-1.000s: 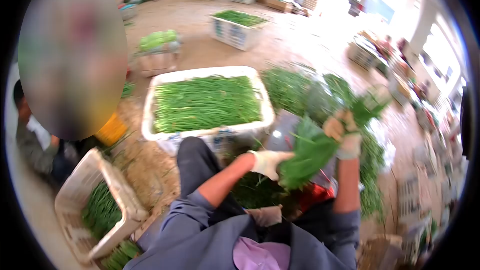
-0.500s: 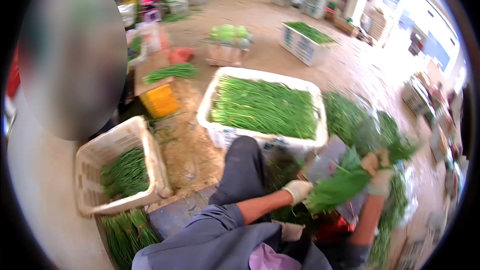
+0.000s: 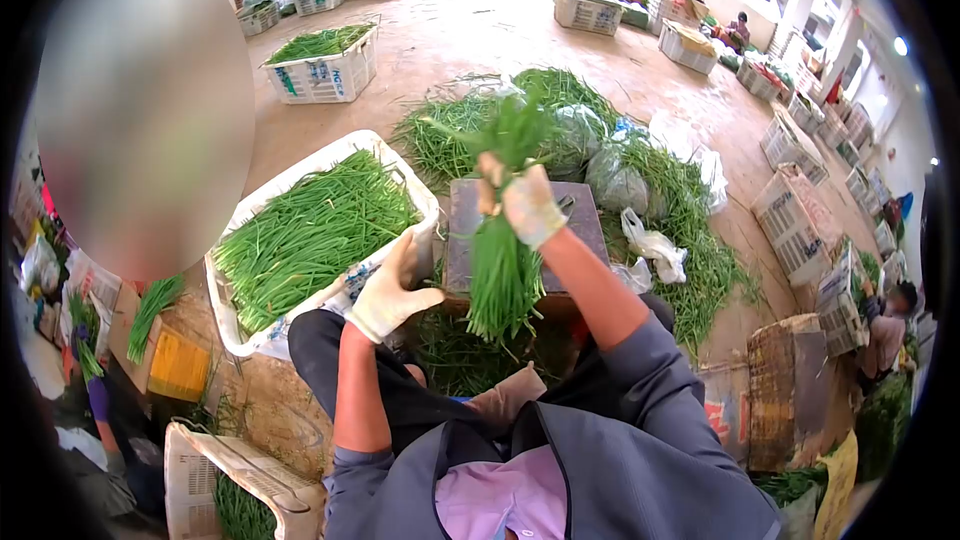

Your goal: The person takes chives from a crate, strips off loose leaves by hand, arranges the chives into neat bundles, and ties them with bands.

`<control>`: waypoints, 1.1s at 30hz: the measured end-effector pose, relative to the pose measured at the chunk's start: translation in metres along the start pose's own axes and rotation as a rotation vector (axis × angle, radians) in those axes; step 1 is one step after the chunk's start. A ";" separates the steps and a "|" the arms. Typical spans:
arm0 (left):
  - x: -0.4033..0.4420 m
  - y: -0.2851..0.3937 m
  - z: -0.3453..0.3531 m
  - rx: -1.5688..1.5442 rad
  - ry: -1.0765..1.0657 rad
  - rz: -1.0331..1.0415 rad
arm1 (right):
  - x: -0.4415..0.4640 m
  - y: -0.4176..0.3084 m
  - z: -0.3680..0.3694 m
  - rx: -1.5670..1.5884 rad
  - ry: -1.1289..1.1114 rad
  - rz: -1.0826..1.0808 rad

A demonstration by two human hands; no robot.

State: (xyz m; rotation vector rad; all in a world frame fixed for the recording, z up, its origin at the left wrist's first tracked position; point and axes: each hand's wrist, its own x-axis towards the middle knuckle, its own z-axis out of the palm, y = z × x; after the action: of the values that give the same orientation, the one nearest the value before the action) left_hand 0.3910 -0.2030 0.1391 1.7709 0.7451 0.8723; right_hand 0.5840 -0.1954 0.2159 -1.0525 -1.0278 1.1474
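My right hand (image 3: pixel 528 205), in a pale glove with bare fingertips, is closed round a bunch of green chives (image 3: pixel 503 285). The bunch hangs upright in front of me, its even stem ends down and its loose leaf tips, blurred, up. Behind it stands a dark flat-topped block (image 3: pixel 467 225). My left hand (image 3: pixel 388 295), gloved the same way, is open with thumb and fingers spread. Nothing is in it, and it is beside the near right side of a white crate (image 3: pixel 232 335) filled with chives.
Loose chives (image 3: pixel 690 285) and plastic bags (image 3: pixel 655 245) lie on the floor beyond the block and to its right. Another filled crate (image 3: pixel 325 80) stands farther back. At lower left is a white crate (image 3: pixel 200 470); a co-worker's purple-gloved hand (image 3: pixel 97 395) holds greens at far left.
The view has swung to the right. My left hand has come away from the bunch's stem ends and opened. The bunch, held flatter before, now hangs upright from my right hand.
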 end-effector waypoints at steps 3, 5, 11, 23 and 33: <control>0.022 0.005 0.018 0.081 0.039 0.072 | -0.007 -0.004 0.028 -0.023 -0.105 0.053; 0.037 -0.012 0.016 -0.478 0.126 0.011 | -0.004 -0.013 0.038 -0.262 -0.300 -0.133; 0.041 0.011 -0.027 -0.783 0.422 0.086 | -0.020 0.067 0.009 -0.652 -0.517 -0.206; 0.056 -0.047 -0.096 -0.846 0.771 0.042 | -0.066 0.200 -0.026 -0.788 -0.300 -0.048; 0.047 -0.053 -0.134 -0.829 0.970 0.098 | -0.080 0.202 -0.042 -1.146 -0.359 -0.157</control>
State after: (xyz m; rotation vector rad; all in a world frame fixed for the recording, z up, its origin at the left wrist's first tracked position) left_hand 0.3007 -0.0809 0.1341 0.5901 0.7112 1.8207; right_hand 0.5772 -0.2580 0.0037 -1.6076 -2.1266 0.5587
